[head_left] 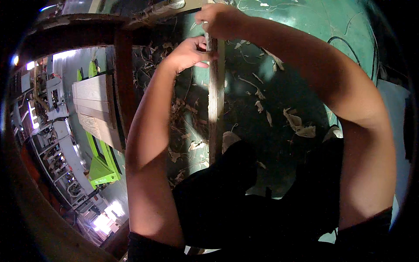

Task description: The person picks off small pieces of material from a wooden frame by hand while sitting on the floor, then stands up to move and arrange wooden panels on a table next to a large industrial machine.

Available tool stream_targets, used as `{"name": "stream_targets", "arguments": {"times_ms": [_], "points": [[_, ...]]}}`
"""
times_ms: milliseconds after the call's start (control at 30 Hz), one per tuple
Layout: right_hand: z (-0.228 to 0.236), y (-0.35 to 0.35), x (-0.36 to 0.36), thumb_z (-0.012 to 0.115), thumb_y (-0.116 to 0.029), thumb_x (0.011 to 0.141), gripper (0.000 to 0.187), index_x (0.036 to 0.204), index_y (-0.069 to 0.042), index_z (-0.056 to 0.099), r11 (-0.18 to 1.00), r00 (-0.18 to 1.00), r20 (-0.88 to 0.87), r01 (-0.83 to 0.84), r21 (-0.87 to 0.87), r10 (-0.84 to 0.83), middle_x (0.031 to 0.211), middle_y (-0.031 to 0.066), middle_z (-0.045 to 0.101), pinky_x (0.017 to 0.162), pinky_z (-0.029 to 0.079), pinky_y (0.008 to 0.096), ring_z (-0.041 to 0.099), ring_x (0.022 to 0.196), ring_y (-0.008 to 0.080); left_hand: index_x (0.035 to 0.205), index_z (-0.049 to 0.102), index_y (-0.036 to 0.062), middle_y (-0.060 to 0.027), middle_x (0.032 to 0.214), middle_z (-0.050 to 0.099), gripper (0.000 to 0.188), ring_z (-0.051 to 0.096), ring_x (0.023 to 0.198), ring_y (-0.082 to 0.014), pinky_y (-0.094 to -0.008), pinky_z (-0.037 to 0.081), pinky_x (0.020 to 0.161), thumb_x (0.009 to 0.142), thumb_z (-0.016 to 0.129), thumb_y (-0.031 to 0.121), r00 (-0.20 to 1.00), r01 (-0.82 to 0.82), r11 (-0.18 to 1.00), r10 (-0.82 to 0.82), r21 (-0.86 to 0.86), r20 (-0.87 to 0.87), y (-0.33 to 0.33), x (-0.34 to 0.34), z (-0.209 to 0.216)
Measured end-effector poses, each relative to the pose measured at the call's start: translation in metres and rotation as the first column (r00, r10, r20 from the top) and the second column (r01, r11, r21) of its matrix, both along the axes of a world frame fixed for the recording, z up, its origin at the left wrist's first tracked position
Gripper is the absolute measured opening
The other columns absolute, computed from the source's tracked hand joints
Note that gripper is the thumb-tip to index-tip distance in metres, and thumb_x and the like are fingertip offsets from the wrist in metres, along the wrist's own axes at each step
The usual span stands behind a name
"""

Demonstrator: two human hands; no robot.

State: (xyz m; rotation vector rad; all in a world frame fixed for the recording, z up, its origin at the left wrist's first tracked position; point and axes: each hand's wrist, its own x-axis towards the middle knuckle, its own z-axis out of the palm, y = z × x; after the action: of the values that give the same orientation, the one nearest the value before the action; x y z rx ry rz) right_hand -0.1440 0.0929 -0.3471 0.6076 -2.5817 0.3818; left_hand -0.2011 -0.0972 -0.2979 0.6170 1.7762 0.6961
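Note:
A narrow wooden bar (213, 96) runs from the far side toward my legs, over the floor. My left hand (187, 54) is at its far part, thumb laid across the top and fingers curled at its left side. Just beyond, my right hand (222, 21) is closed at the bar's far end, fingers bent in and pressed together. A thin pale sliver shows beside its fingertips. What lies inside that grip is hidden.
Dry scraps and shavings (299, 124) litter the green floor (305, 13). A dark wooden frame (123, 83) stands to the left. Past it are stacked pale boards (94, 98) on a lime-green pallet jack (102, 170). A dark cable (345, 41) curves at the right.

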Motion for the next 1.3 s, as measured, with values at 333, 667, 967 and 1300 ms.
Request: {"name": "stream_targets", "arguments": {"times_ms": [333, 667, 967, 1300], "points": [[0.003, -0.009, 0.028, 0.061, -0.003, 0.077, 0.014, 0.091, -0.003, 0.062, 0.921, 0.972, 0.091, 0.234, -0.310, -0.216, 0.087, 0.0136, 0.059, 0.077, 0.054, 0.0433, 0.062, 0.084, 0.0346, 0.081, 0.066, 0.0034, -0.0116, 0.072, 0.063, 0.040, 0.062, 0.072, -0.0225, -0.0380, 0.055, 0.071, 0.092, 0.069, 0.042, 0.878, 0.139, 0.973, -0.207, -0.184, -0.432, -0.004, 0.003, 0.001], [0.027, -0.013, 0.037, 0.057, -0.024, 0.095, 0.030, 0.095, 0.003, 0.070, 0.947, 0.861, 0.410, 0.322, 0.017, -0.300, 0.077, 0.0180, 0.065, 0.072, 0.058, 0.0423, 0.071, 0.077, 0.0340, 0.088, 0.069, 0.0011, -0.0261, 0.083, 0.066, 0.032, 0.064, 0.082, -0.0445, -0.0475, 0.051, 0.075, 0.094, 0.063, 0.031, 0.598, 0.379, 0.898, -0.422, -0.224, -0.682, 0.008, 0.010, 0.019], [-0.011, -0.012, 0.012, 0.058, -0.028, 0.094, 0.022, 0.104, -0.015, 0.073, 0.972, 0.911, 0.360, 0.230, -0.039, -0.201, 0.066, 0.0169, 0.063, 0.066, 0.057, 0.0465, 0.070, 0.068, 0.0341, 0.087, 0.075, 0.0088, -0.0181, 0.084, 0.071, 0.026, 0.069, 0.079, -0.0360, -0.0472, 0.054, 0.071, 0.088, 0.063, 0.032, 0.452, 0.332, 0.878, -0.468, -0.344, -0.759, 0.011, 0.034, 0.039], [0.019, -0.052, 0.000, 0.063, -0.028, 0.084, 0.025, 0.087, -0.005, 0.072, 0.938, 0.951, 0.211, 0.271, -0.216, -0.226, 0.079, 0.0211, 0.067, 0.072, 0.056, 0.0488, 0.068, 0.079, 0.0419, 0.105, 0.065, 0.0061, -0.0121, 0.099, 0.068, 0.021, 0.065, 0.085, -0.0270, -0.0427, 0.056, 0.076, 0.093, 0.061, 0.024, 0.786, 0.139, 0.968, 0.019, 0.208, -0.618, -0.079, -0.062, -0.021]]}}
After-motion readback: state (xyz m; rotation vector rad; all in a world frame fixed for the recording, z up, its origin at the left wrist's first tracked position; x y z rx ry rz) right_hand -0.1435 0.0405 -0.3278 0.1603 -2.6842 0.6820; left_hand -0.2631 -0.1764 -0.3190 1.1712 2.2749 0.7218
